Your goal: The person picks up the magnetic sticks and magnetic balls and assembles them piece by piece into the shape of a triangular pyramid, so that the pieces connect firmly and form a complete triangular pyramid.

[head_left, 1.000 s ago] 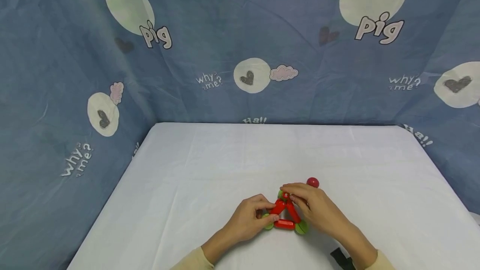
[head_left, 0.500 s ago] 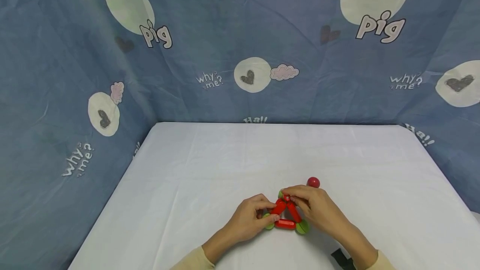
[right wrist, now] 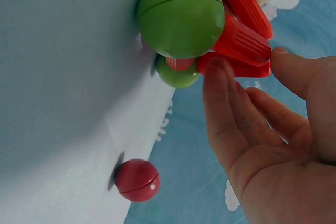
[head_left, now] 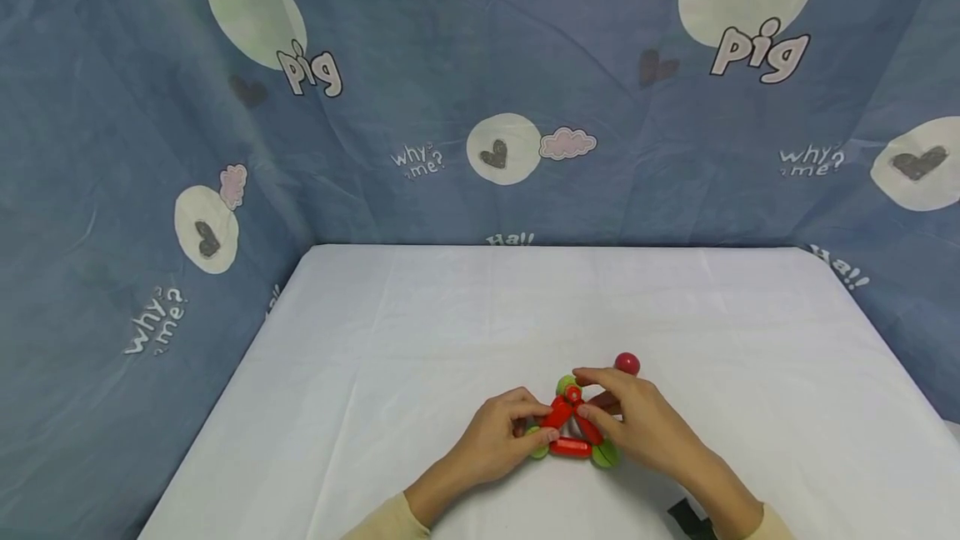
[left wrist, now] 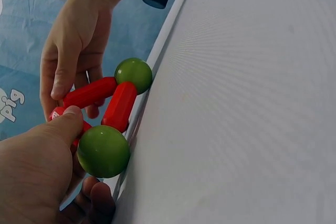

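Head view | left hand [head_left: 498, 437], right hand [head_left: 633, 423] fingers pinching toy frame [head_left: 572, 432] | red ball [head_left: 626, 364] just beyond | white table [head_left: 450, 332]

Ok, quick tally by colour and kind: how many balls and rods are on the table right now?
Green balls: 3
Red ball: 1, loose, beyond the cluster
Red rods: at least 4; part of the cluster is covered, so there may be more
Total: at least 8
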{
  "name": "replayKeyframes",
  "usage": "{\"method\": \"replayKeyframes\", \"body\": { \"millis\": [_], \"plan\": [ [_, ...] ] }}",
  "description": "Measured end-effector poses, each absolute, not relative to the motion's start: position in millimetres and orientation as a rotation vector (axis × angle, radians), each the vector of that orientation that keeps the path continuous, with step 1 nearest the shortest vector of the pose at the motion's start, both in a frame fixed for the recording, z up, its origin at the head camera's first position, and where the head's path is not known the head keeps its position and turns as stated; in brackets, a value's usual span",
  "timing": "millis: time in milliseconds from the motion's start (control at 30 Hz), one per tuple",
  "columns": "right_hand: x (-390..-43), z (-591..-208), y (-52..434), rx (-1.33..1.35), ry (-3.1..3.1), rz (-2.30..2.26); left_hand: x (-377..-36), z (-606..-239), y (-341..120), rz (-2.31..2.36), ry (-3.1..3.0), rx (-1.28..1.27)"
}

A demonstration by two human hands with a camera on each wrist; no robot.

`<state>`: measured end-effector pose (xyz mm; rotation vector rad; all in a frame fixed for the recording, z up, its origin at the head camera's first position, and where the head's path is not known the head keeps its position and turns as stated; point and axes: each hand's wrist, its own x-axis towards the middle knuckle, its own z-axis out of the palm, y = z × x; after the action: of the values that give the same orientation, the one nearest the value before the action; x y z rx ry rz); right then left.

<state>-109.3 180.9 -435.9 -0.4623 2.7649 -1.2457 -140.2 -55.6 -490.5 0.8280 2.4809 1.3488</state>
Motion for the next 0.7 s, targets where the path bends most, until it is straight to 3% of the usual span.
{"method": "replayKeyframes", "body": {
  "millis": [700],
  "plan": [
    [-103.9, -432.7, 179.9, -0.535, 2.719, -1.187, -139.9, -491.1, -56.8, 1.364, 2.492, 0.872]
  ]
}}
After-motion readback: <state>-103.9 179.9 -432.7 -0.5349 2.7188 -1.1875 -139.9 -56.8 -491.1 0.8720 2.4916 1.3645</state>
